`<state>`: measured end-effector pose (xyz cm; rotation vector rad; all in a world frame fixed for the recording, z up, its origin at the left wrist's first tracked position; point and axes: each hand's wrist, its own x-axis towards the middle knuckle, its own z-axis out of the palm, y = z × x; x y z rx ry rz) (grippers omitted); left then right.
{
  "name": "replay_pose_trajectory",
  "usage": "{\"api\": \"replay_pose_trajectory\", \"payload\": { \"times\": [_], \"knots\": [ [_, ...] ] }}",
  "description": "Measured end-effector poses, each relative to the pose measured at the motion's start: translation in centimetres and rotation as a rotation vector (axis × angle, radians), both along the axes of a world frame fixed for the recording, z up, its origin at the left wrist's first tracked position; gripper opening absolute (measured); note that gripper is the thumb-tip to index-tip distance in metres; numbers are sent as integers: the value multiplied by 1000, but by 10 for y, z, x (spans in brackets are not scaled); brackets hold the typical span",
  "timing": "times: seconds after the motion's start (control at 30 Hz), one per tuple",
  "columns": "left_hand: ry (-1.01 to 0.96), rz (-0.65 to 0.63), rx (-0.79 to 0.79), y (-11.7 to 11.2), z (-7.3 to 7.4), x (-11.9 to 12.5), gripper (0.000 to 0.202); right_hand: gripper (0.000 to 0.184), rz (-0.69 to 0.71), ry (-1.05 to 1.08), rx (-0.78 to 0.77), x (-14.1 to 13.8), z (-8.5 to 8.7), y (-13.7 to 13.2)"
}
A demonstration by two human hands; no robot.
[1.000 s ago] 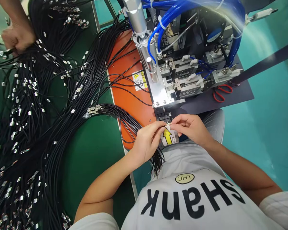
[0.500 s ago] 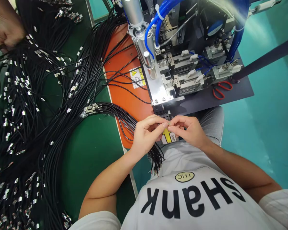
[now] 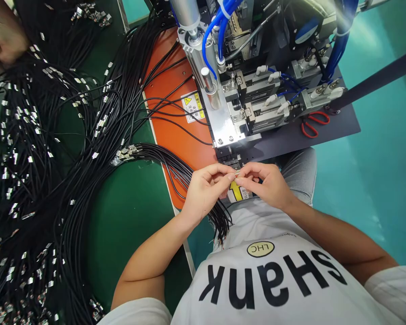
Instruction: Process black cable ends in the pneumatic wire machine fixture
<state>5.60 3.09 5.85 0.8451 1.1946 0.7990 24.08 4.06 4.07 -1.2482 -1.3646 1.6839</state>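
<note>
My left hand [image 3: 205,192] and my right hand [image 3: 267,183] meet fingertip to fingertip just below the front of a grey crimping machine [image 3: 246,108]. Both pinch a small metal terminal [image 3: 237,175] on the end of a thin black cable. A bundle of black cables [image 3: 219,221] hangs down from under my left hand. A yellow arrow label [image 3: 237,192] sits right beneath the fingers.
A huge pile of black cables with metal terminals [image 3: 37,149] covers the green mat [image 3: 131,216] on the left. Another person's hand [image 3: 5,38] works at the top left. An orange plate [image 3: 176,122] lies under the machine, red scissors [image 3: 313,124] to its right.
My hands rose slightly towards the machine's front and closed together over the arrow label. The view shifted a little; the other person's hand slid towards the top-left corner.
</note>
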Motion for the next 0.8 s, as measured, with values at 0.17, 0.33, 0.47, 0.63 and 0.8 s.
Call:
{"api": "replay_pose_trajectory", "payload": {
  "times": [0.17, 0.33, 0.47, 0.63, 0.8],
  "knots": [
    [-43, 28, -55, -2, -1, 0, 21, 14, -1, -8, 15, -2, 2, -1],
    [-82, 58, -71, -2, -1, 2, 20, 11, -1, -14, 58, -2, 3, -1],
    [-113, 112, -31, -4, -2, 6, 19, 11, -5, -33, 92, -1, 0, 0],
    [-97, 149, -11, -6, -4, 9, 14, 9, -21, -43, 131, -3, -6, -1],
    [-24, 158, -13, -7, -6, 9, 15, 7, -24, -109, 163, -2, -4, -1]
  ]
}}
